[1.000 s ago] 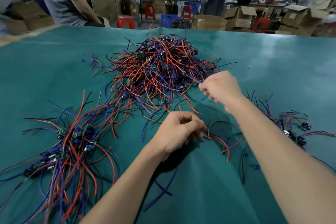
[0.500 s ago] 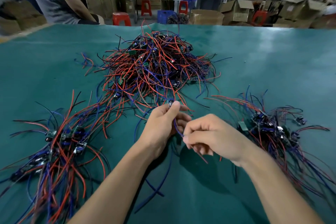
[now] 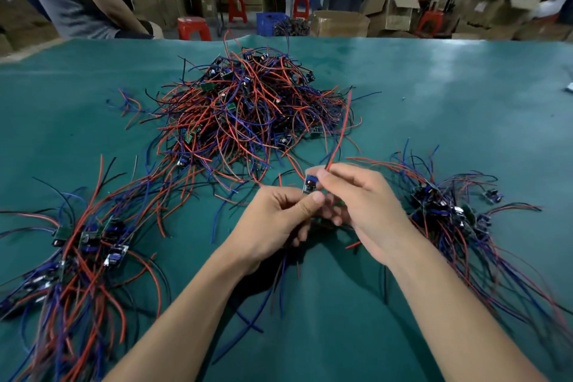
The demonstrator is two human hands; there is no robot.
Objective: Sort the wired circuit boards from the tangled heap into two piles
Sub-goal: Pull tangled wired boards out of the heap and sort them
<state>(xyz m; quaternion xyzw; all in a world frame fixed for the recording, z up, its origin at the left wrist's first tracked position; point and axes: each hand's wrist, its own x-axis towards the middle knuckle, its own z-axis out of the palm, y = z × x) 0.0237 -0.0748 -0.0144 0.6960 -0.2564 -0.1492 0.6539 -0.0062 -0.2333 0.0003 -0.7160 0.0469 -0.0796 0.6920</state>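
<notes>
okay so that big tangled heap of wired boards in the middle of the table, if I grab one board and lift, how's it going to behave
The tangled heap will probably come up in clumps: its red and blue wires cross and loop through each other. The wires look thin and floppy, like those drooping below the left hand. One board seems light, since the fingertips of both hands hold it; the right hand also pinches a red wire.

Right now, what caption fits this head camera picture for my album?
Both hands, left and right, hold one wired board between the heap and two piles.
</notes>
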